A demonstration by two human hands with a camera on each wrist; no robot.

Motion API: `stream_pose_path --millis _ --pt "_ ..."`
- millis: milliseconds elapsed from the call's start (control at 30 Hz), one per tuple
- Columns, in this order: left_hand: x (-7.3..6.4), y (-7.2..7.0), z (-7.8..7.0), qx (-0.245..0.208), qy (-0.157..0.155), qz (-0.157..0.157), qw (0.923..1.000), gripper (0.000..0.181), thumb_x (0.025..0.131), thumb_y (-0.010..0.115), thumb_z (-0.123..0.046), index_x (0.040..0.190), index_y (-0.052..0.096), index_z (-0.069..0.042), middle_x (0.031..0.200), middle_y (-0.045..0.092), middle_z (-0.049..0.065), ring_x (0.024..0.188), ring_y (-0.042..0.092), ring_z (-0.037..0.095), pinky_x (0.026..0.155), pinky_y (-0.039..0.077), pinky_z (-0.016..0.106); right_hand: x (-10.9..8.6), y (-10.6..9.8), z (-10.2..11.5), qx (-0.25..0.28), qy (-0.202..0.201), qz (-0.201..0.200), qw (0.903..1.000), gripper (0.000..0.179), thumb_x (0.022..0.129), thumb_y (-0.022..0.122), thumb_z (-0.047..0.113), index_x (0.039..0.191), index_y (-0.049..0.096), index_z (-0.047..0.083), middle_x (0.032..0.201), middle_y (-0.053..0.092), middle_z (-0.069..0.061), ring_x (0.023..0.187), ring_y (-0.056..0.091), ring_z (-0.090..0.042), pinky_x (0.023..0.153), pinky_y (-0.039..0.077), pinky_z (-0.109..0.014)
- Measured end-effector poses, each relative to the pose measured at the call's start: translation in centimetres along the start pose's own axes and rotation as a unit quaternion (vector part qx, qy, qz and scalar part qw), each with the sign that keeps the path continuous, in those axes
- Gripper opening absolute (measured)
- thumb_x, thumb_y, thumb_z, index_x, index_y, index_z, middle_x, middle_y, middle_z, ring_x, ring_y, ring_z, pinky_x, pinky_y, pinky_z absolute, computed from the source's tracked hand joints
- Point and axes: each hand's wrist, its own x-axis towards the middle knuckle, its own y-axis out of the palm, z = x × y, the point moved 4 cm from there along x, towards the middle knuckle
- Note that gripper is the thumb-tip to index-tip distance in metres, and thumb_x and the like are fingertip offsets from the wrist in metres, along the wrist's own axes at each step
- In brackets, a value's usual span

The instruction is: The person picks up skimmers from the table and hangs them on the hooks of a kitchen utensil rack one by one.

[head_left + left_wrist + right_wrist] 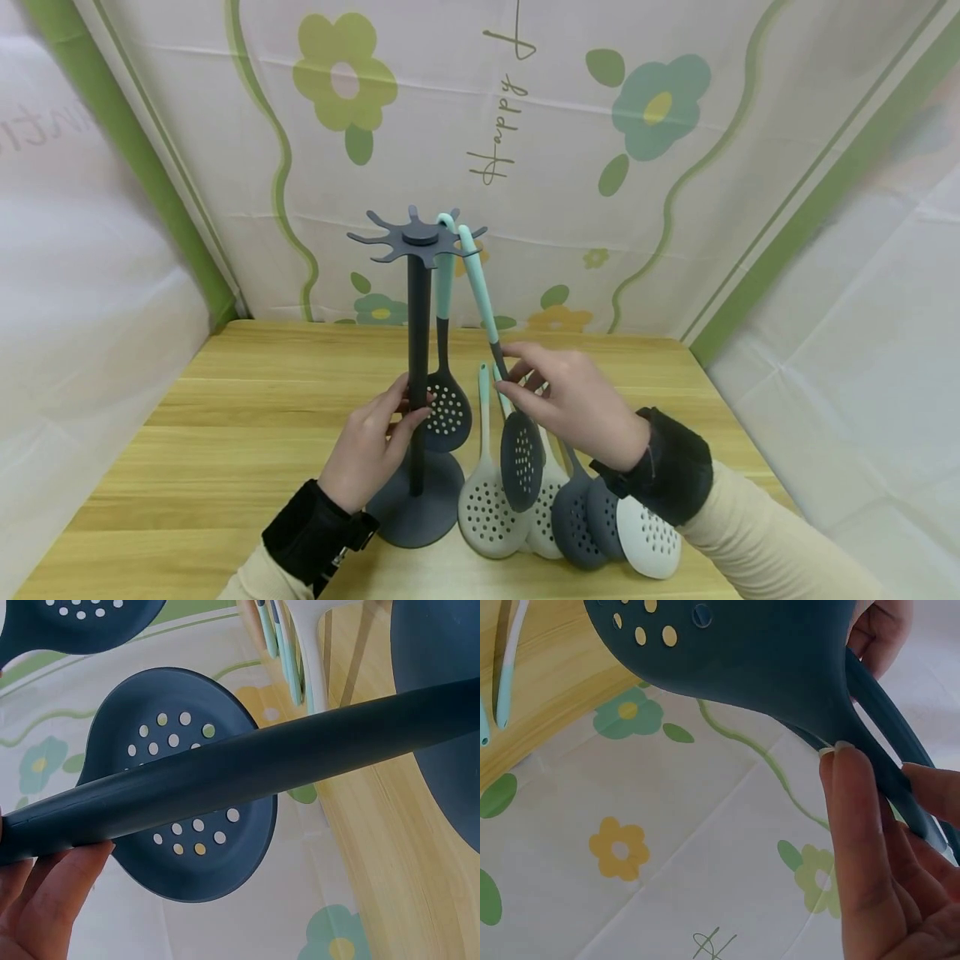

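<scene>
A dark utensil stand with a round base and a star of hooks on top stands upright on the table. My left hand grips its pole partway up, fingers curled behind it. From a hook at the right hangs a dark skimmer with a mint handle. My right hand pinches a second mint-handled skimmer at its dark neck, holding it tilted above the table. That handle's top overlaps the right-hand hooks in the head view. In the right wrist view, thumb and fingers close around the neck.
Several skimmers lie in an overlapping row right of the stand's base: a beige one, dark grey ones and a white one under the right wrist. A flowered cloth rises behind the wooden table.
</scene>
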Motion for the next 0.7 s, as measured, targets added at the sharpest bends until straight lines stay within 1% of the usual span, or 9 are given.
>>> stream_pose_path --millis 233,467,600,700 --pt "-0.1 0.0 0.0 0.004 0.011 -0.005 0.9999 0.04 0.088 0.069 0.001 0.127 0.062 0.008 0.098 0.076 0.014 0.083 0.074 0.023 0.063 0.062 0.028 0.1 0.7 0.0 -0.029 0.02 0.014 0.9993 0.036 0.09 0.071 0.017 0.121 0.068 -0.001 0.088 0.077 -0.004 0.072 0.07 -0.01 0.06 0.059 -0.025" --pt "-0.1 0.1 0.0 0.006 0.012 -0.006 0.9999 0.04 0.089 0.068 0.0 0.128 0.062 0.006 0.099 0.076 0.013 0.084 0.074 0.022 0.063 0.062 0.029 0.0 1.6 -0.4 -0.016 0.012 0.014 0.9997 0.033 0.091 0.07 0.014 0.118 0.067 -0.005 0.095 0.076 -0.01 0.072 0.071 -0.012 0.064 0.06 -0.028" --pt "-0.1 0.0 0.0 0.006 0.016 -0.007 0.9998 0.039 0.088 0.069 0.001 0.126 0.062 0.007 0.098 0.076 0.013 0.084 0.073 0.022 0.063 0.062 0.03 0.0 1.9 -0.7 -0.023 0.014 0.008 0.9996 0.032 0.091 0.07 0.015 0.117 0.068 -0.005 0.094 0.076 -0.01 0.073 0.071 -0.013 0.064 0.061 -0.03" --pt "-0.1 0.0 0.1 0.009 0.021 -0.009 0.9997 0.039 0.088 0.069 0.001 0.125 0.061 0.007 0.098 0.075 0.013 0.084 0.073 0.022 0.063 0.062 0.03 0.1 2.0 -0.7 -0.019 0.017 0.008 0.9996 0.032 0.091 0.07 0.015 0.117 0.068 -0.004 0.094 0.076 -0.01 0.074 0.071 -0.014 0.064 0.062 -0.032"
